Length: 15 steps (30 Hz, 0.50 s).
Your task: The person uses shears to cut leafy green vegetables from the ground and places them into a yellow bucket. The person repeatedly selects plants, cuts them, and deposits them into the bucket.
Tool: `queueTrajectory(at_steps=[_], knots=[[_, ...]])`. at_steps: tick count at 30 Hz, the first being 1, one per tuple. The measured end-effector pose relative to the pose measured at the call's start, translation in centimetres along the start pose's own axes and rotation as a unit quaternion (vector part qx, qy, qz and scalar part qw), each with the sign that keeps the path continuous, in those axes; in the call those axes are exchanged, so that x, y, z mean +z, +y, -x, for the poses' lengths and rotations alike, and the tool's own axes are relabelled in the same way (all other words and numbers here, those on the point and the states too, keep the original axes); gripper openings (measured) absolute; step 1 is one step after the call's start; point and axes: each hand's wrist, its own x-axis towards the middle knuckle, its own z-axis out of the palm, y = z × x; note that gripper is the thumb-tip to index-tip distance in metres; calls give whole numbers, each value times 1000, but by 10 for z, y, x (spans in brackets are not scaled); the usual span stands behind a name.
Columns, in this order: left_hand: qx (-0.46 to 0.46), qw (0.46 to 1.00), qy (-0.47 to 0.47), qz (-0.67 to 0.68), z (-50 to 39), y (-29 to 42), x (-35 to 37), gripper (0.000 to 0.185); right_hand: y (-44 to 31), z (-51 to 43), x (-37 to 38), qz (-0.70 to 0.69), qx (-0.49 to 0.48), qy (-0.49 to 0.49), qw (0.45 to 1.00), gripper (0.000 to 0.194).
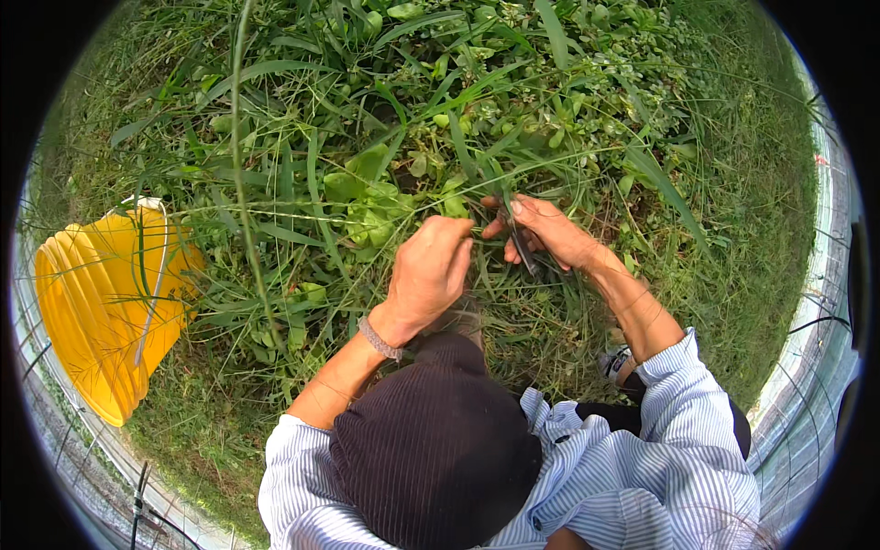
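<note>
My left hand is curled, with its fingertips at thin grass stems; whether it grips them cannot be told. Just to its right, my right hand holds a dark, flat-bladed tool, its kind unclear, pointing down between the thumb and fingers. Long grass blades rise by the right fingertips. Broad light-green leaves of a low plant grow just beyond my left hand.
A yellow ribbed plastic bucket with a white handle lies tilted at the left. Dense weeds spread across the far side. Wire mesh fencing with pale sheeting curves along both sides. My knee in dark ribbed cloth is close below my hands.
</note>
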Motion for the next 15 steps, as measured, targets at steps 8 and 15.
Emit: queueTrajectory(at_steps=[8, 15], knots=[[-250, 955, 81, 136, -59, -35, -52, 28, -17, 43, 55, -88, 99, -101, 986, 70], [-260, 956, 39, 128, -68, -36, -73, 25, 31, -12, 113, -401, 189, -70, 893, 75]])
